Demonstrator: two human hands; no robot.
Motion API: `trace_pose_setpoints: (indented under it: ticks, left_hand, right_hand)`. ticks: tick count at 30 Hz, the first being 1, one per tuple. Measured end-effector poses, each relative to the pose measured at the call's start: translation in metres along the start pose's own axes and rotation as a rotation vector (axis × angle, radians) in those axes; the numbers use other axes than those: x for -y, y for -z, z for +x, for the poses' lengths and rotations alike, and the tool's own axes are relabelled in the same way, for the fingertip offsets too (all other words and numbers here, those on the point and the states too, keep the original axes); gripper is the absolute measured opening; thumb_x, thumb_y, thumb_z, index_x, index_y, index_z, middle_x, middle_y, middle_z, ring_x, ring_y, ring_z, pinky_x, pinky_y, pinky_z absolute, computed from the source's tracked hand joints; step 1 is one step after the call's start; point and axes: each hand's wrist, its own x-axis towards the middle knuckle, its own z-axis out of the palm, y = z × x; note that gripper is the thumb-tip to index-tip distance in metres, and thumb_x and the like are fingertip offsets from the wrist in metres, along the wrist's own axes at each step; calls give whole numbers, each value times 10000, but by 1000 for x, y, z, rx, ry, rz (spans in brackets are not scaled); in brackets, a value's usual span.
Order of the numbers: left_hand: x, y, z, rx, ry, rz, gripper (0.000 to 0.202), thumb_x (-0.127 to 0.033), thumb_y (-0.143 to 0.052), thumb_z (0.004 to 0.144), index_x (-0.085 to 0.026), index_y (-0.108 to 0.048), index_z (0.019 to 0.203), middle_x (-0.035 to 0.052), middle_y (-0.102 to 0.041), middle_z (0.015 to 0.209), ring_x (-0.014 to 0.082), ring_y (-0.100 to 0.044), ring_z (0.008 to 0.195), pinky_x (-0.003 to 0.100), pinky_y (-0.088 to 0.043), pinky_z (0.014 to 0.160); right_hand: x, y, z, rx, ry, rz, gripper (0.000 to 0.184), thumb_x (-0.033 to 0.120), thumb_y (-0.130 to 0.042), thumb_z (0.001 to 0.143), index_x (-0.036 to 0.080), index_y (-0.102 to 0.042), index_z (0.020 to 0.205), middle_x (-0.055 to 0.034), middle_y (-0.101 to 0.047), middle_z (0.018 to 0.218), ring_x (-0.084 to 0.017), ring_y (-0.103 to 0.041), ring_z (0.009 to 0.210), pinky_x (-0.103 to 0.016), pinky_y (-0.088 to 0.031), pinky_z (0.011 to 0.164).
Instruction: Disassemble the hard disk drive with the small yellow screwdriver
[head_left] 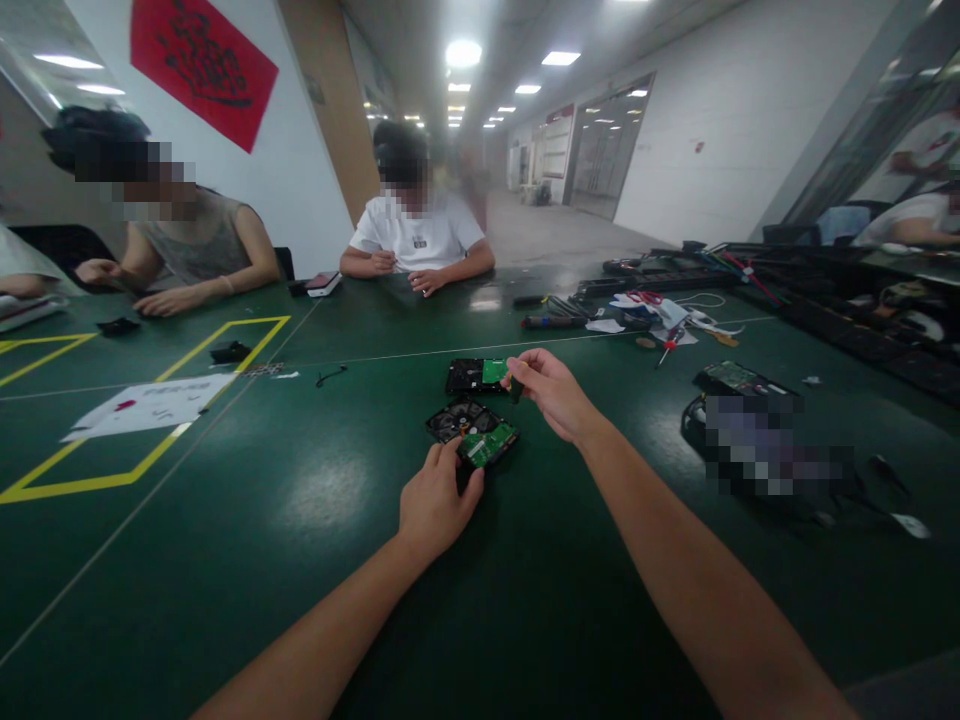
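In front of me on the green table lies a hard drive (491,442), its green circuit board facing up and a round dark motor area at its far left. My left hand (439,500) holds its near edge, with fingertips on the board side and thumb beside the near corner. Just beyond lies a second hard drive (466,376), black with a green board. Above that drive's right end, my right hand (551,395) pinches a small dark piece (516,388) between thumb and fingers. Its exact kind is too small to make out.
To the right are a loose circuit board (739,377) and a blurred dark bundle (694,430). Cables and tools (562,320) are heaped farther back. At left lies a paper sheet (150,405) beside yellow tape (82,490). Two people sit across the table.
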Motion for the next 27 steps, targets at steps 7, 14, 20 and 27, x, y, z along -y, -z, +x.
trace_pose_setpoints:
  ticks: [7, 14, 20, 27]
  left_hand:
    - [2, -3, 1, -2, 3, 9, 551, -473, -546, 1000, -238, -445, 1488, 94, -611, 1306, 239, -686, 1053, 333, -512, 790]
    - [2, -3, 1, 9, 12, 2, 559, -474, -555, 994, -238, -445, 1489, 85, -621, 1267, 233, -688, 1028, 336, -523, 798]
    - [-2, 1, 0, 11, 18, 2, 551, -466, -553, 1000, -241, -444, 1491, 90, -621, 1284, 236, -685, 1039, 324, -517, 790]
    - [-4, 3, 0, 27, 37, 2, 553, -459, -561, 999, -232, -449, 1491, 101, -624, 1284, 238, -684, 1056, 326, -519, 806]
  right_hand:
    - [2, -1, -2, 96, 10, 44, 297, 504, -790, 855, 228, -699, 914, -34, -726, 933, -200, -669, 895, -375, -493, 883]
    - [-1, 0, -1, 90, 13, 23, 301, 499, -795, 852, 217, -721, 928, -43, -733, 932, -200, -673, 913, -368, -493, 892]
    - [-2, -1, -1, 61, 0, 66, 285, 433, -822, 821, 233, -634, 897, -27, -737, 871, -202, -684, 869, -379, -495, 870]
    - [-2, 2, 1, 81, -20, 69, 313, 529, -669, 877, 227, -746, 901, -15, -625, 770, -186, -603, 753, -372, -503, 819]
